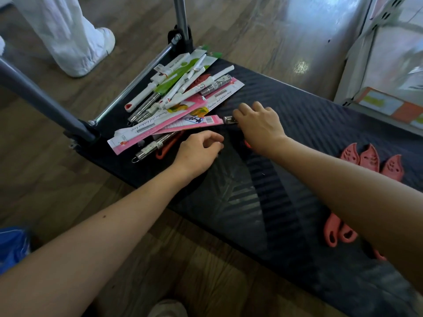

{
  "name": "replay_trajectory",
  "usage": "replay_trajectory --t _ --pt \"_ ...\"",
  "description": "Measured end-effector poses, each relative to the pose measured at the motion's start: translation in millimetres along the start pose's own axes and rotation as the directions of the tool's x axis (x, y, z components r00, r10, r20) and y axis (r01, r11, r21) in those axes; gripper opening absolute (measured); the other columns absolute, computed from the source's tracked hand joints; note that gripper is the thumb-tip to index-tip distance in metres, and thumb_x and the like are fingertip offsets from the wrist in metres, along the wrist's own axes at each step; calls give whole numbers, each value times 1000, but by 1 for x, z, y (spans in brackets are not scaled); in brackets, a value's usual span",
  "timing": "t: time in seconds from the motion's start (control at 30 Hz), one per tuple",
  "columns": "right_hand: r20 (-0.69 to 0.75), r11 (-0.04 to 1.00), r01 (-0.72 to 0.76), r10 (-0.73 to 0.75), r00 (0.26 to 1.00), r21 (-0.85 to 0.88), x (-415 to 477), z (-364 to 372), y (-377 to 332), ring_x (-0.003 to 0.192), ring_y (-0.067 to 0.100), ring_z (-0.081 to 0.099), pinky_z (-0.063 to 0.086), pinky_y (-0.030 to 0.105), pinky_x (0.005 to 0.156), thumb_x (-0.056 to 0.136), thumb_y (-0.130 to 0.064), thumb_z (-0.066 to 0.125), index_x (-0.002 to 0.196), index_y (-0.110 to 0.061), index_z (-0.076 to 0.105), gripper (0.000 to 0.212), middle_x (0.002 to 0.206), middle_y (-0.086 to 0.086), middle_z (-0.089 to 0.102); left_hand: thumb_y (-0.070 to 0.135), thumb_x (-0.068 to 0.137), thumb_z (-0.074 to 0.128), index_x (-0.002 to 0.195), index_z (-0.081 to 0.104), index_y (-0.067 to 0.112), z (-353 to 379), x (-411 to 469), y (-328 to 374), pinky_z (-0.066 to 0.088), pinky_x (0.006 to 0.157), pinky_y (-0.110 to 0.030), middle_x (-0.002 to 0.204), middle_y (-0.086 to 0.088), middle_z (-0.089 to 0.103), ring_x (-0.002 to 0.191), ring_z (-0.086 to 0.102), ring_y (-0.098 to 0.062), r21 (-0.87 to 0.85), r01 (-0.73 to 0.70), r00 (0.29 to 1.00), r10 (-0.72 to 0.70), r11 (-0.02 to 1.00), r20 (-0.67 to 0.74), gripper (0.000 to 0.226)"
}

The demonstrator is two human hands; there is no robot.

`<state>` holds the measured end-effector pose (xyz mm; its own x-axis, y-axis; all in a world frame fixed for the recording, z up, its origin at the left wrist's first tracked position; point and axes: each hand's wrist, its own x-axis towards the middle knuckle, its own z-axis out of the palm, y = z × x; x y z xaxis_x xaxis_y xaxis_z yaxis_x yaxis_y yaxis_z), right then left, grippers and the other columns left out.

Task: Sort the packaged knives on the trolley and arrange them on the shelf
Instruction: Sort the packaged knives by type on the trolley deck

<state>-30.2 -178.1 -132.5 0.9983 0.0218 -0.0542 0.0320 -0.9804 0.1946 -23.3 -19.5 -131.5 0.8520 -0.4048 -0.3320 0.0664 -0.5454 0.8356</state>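
Landmark: the pile of packaged knives (174, 92), heaped at the handle end of the trolley deck (320, 124)
Task thing: a pink-carded knife (194, 122) was found at the near edge of the pile, partly overlapped by other cards
Long axis: it was laid roughly crosswise, its card end tucked into the pile's left side and its steel handle end projecting from the pile's right side
Right hand (258, 126): set just right of the pile, fingers curled over that projecting steel handle, so it was judged to be grasped
Left hand (196, 154): placed just in front of the pile, fingers loosely curled, nothing seen held
Nearer hand: the right, at the handle end; the left was beside the card's middle
Coming move: a draw along the long axis, rightward out of the pile, was judged to be called for
Risk: overlapping cards could be dragged along
Coral knives (370, 161): grouped well apart from the pile, further right along the deck, partly hidden by the right forearm
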Motion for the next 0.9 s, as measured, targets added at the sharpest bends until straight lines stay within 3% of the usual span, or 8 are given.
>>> replay_trajectory --t 0.07,0.2,0.43,0.53,0.63,0.73,0.83,0.9 --pt "23 1000 -5 5 1000 -26 -10 -5 3 111 31 47 41 36 79 89 -12 50 126 -8 42 38 128 8 45 19 93 51 101 62 23 1 -6 1 45 58 -12 91 6 69 73 64 -5 -54 56 993 -49 997 111 15" --pt "46 997 -33 36 998 -64 -30 -10 14 110 29 49 39 32 70 88 -10 52 124 -8 43 37 125 7 46 19 94 50 101 61 23 6 -15 2 45 63 -18 86 8 67 73 62 -6 -49 96 956 -79 994 282 14" --pt "119 998 -69 69 990 1 -72 -7 37 103 23 54 34 30 60 91 -17 47 118 -15 48 28 117 1 51 17 95 48 101 58 19 21 -15 10 45 63 -19 92 4 64 73 59 -7 -211 184 968 -141 960 206 12" --pt "116 995 -93 89 989 25 -86 -12 45 102 21 54 32 30 61 90 -20 48 118 -17 49 28 115 0 52 15 94 50 84 56 19 30 -14 15 44 65 -21 89 2 60 72 56 -8 -389 296 953 -243 872 180 12" --pt "116 994 -103 99 988 32 -95 -18 49 102 21 54 32 30 61 91 -21 48 118 -18 49 28 115 -1 53 14 93 52 81 57 17 35 -14 17 45 70 -21 87 4 60 82 57 -10 -623 407 913 -291 668 285 13" --pt "143 991 -115 106 984 60 -99 -23 52 99 20 55 31 30 62 91 -21 47 117 -18 51 26 114 -1 54 14 92 53 80 57 17 37 -15 18 43 84 -24 90 4 61 87 57 -9 -752 428 902 -285 501 324 13" --pt "224 980 -151 120 967 130 -98 -30 56 85 18 51 28 28 57 93 -23 44 116 -20 53 25 109 -2 54 19 93 51 84 54 22 40 -16 18 37 91 -25 93 7 61 89 57 -6 -790 373 926 -243 486 288 10" --pt "304 962 -189 124 945 195 -97 -33 57 86 19 51 34 29 60 93 -22 41 114 -23 54 25 108 -2 55 24 94 49 85 52 27 41 -18 18 39 85 -24 93 10 61 90 57 -5 -809 315 947 -216 496 236 10"
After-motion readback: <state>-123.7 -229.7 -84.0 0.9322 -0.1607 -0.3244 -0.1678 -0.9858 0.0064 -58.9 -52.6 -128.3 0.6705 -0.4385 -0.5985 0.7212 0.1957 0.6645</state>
